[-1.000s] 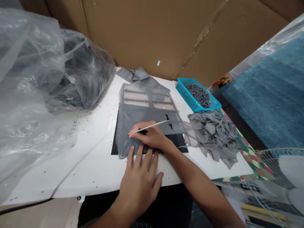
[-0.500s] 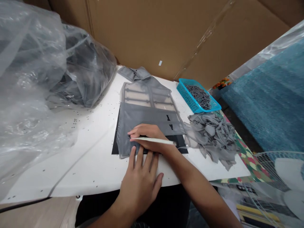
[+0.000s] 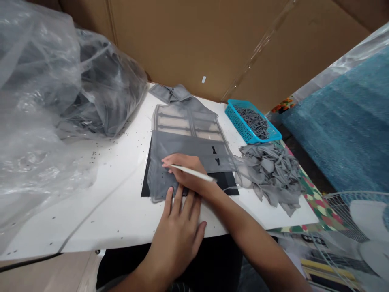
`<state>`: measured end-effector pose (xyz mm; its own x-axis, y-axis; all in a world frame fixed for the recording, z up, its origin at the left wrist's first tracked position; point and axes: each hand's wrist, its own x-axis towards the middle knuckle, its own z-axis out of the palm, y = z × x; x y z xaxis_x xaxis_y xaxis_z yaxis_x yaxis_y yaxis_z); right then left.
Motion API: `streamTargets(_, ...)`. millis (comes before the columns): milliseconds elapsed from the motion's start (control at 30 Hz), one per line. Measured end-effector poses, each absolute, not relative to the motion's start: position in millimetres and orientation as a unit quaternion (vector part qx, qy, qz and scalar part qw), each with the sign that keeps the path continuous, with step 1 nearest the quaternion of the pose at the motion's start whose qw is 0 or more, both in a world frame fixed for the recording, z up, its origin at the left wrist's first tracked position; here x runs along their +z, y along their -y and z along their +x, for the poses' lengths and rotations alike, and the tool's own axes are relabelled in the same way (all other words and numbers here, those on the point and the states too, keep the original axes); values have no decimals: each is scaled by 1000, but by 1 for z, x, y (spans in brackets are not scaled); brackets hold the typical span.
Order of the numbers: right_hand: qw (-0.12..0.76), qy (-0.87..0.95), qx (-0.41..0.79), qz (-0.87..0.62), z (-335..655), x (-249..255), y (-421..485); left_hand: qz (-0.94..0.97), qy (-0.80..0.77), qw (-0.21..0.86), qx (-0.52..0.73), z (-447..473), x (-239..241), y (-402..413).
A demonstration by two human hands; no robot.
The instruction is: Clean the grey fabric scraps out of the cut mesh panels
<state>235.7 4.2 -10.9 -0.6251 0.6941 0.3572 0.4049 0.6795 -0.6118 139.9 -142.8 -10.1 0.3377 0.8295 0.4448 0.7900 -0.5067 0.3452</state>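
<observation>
At the centre of the frame, a grey mesh panel (image 3: 182, 144) lies partly over a black sheet (image 3: 227, 179). The right hand (image 3: 194, 162) pinches a white pen-like tool (image 3: 194, 173); the left hand (image 3: 178, 231), fingers spread, rests at the panel's lower edge. Uneven pressure there could let the mesh pucker; a digging tip might snag it. The scrap heap (image 3: 278, 170), right of centre, could catch its edge.

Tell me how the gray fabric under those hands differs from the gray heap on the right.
The gray fabric lies mostly flat; the gray heap is crumpled. The left hand and right hand are at the gray fabric, while neither touches the gray heap. Both things look like gray cloth on the white table.
</observation>
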Motion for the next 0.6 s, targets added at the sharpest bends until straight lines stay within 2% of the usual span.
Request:
streamTargets(100, 322, 795, 386, -339, 236, -5, -6, 821, -451, 100, 336, 114, 0, 139)
streamTargets(167, 303, 750, 457, -371, 238, -1, -6, 804, -460, 117, 358, 91, 4, 134)
streamTargets(300, 243, 723, 520, -385, 247, 10, -6, 806, -512, 37, 296, 53, -1, 124)
streamTargets(433, 155, 722, 591, -326, 256, 22, -11, 844, -483, 29, 230, 39, -1, 129)
streamTargets(500, 163, 721, 591, -322, 256, 26, -16, 855, -470, 26, 218, 36, 7, 135)
streamTargets(600, 256, 750, 488, -366, 248, 25, -25, 868, -449, 44, 207, 32, 23, 136)
